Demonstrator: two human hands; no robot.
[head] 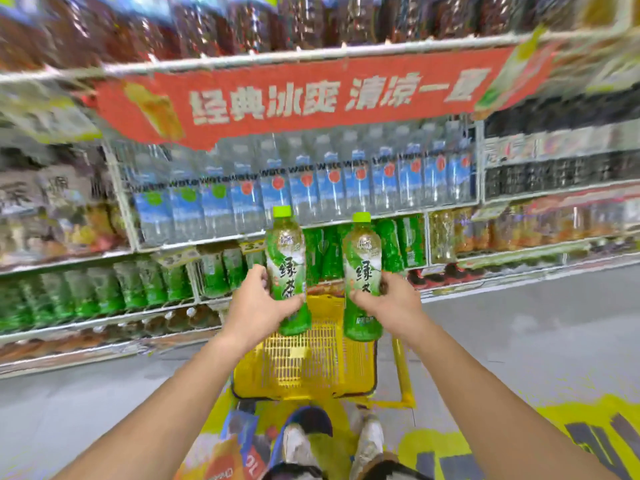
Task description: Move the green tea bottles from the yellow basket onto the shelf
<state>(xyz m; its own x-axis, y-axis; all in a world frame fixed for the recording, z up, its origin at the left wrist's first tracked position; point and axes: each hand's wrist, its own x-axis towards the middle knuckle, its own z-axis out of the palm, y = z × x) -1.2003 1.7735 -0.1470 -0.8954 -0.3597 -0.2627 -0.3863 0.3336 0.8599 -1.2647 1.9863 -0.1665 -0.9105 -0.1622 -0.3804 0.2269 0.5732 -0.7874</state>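
Head view, bottom centre: the yellow basket (304,368) sits on the floor. Above it, mid-frame, the left hand (258,304) is wrapped around one green tea bottle (287,268), and the right hand (389,303) grips another (363,275). Both bottles stand upright, held at the label; they look full, stiff and slick. Beyond them is the shelf (221,299) of green bottles.

Head camera, looking forward and down at a shop shelf

The single wide-angle view sits at the person's head, facing the shelf (311,225) square on and near, its rails bowed by the lens. Both forearms reach up from the lower corners; the yellow basket (304,362) and the floor (519,334) lie directly below, the person's shoes at the bottom edge.
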